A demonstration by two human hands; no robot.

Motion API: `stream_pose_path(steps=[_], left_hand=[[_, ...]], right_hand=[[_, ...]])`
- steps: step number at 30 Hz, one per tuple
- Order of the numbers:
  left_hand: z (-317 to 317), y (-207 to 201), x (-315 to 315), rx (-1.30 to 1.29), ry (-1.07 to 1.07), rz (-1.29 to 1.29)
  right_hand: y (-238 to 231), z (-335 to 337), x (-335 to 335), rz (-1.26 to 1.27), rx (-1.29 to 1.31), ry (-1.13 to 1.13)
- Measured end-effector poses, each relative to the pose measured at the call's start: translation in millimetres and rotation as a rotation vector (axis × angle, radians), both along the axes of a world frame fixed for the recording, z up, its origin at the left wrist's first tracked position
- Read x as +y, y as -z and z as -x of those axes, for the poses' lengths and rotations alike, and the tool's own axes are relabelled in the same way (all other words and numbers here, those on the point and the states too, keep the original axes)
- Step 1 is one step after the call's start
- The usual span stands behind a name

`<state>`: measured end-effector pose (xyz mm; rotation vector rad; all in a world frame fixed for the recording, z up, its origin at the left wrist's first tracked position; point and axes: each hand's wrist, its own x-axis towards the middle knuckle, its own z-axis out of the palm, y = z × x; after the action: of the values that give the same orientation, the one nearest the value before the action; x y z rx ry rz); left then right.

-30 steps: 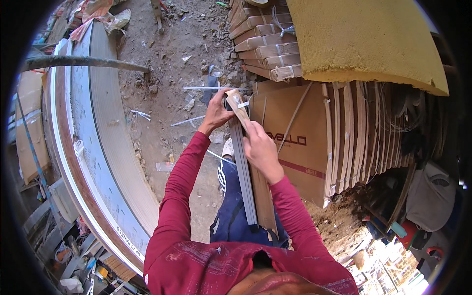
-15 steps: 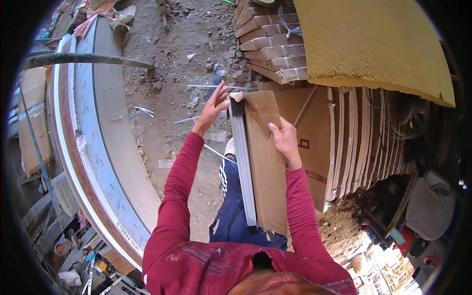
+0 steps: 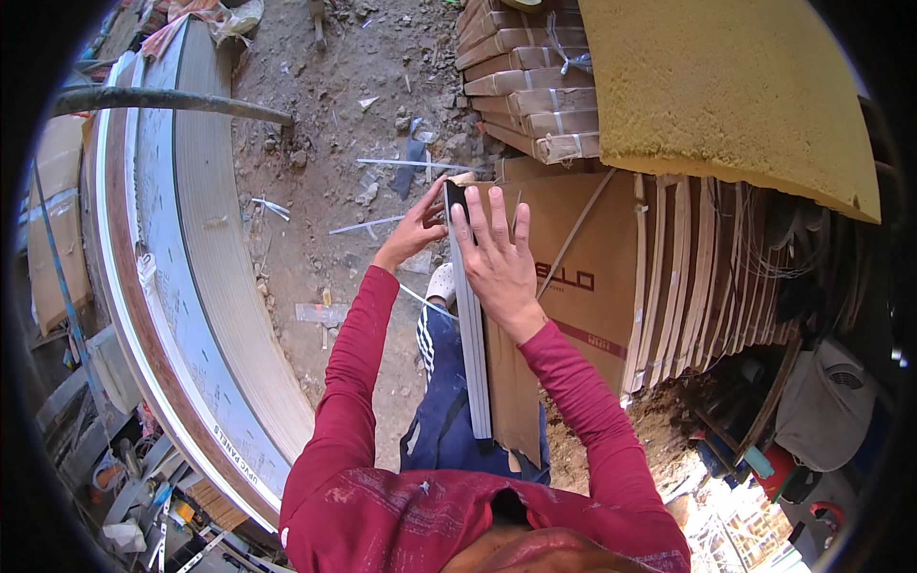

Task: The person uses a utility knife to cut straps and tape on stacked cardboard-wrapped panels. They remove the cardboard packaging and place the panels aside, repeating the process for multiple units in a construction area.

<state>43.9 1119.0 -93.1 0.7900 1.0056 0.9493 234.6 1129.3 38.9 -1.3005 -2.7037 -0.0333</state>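
A narrow stack of grey-white panels stands on edge before my legs, with a black piece at its far end. Brown cardboard covers its right side. My left hand is at the stack's far left side, fingers extended around the black end; whether all the fingertips touch is hard to see. My right hand lies with fingers spread over the far part of the stack and its cardboard, gripping nothing.
Cardboard-wrapped panels stand in a row to the right, below a yellow slab. Flat packs are piled beyond. Long panels and a pole lie left. Straps litter the dirt floor.
My right hand has let go of the cardboard's right edge and moved left onto the stack. The cardboard now sits closer to the panels. My left hand has come slightly nearer the stack's end.
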Motion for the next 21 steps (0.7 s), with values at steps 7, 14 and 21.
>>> stream_pose_path(steps=[7, 14, 21], left_hand=[[-12.3, -5.1, 4.1, 0.428, -0.027, -0.179], [4.7, 24.1, 39.3, 0.71, -0.285, -0.362], [-21.3, 29.7, 131.9, 1.184, -0.23, -0.492]], right_hand=[[29.3, -39.3, 23.7, 0.111, -0.162, 0.029], [41.6, -3.3, 59.5, 0.097, -0.073, -0.147], [71.5, -67.0, 93.8, 0.576, -0.057, 0.241]])
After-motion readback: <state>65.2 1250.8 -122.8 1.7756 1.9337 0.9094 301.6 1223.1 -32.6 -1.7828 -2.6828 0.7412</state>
